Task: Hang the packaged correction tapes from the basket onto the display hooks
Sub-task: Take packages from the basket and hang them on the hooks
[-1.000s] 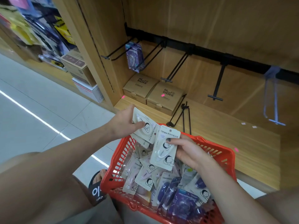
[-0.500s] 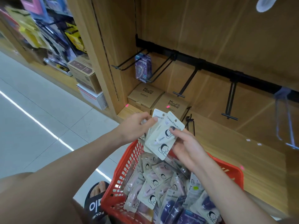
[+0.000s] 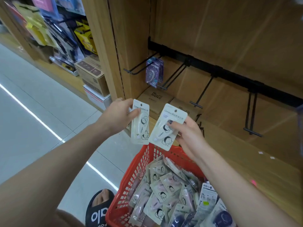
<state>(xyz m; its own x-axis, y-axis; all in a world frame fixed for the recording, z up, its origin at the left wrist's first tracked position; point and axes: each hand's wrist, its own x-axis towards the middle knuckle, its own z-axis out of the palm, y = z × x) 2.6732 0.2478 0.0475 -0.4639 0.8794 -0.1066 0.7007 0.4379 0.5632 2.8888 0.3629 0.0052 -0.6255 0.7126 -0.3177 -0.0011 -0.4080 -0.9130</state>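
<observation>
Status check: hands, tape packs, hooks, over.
Left hand holds one cream pack, right hand another. Neither hung yet. Nearest hook bare, nothing in the way.

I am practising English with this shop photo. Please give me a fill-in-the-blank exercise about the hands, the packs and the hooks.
1. Each hand, left hand and right hand, holds one ____ pack.
2. The basket is ____ in colour.
3. Purple packs hang on the ____ hook from the left.
4. The boxes under the hooks are made of ____.

Missing words: white; red; second; cardboard
</observation>
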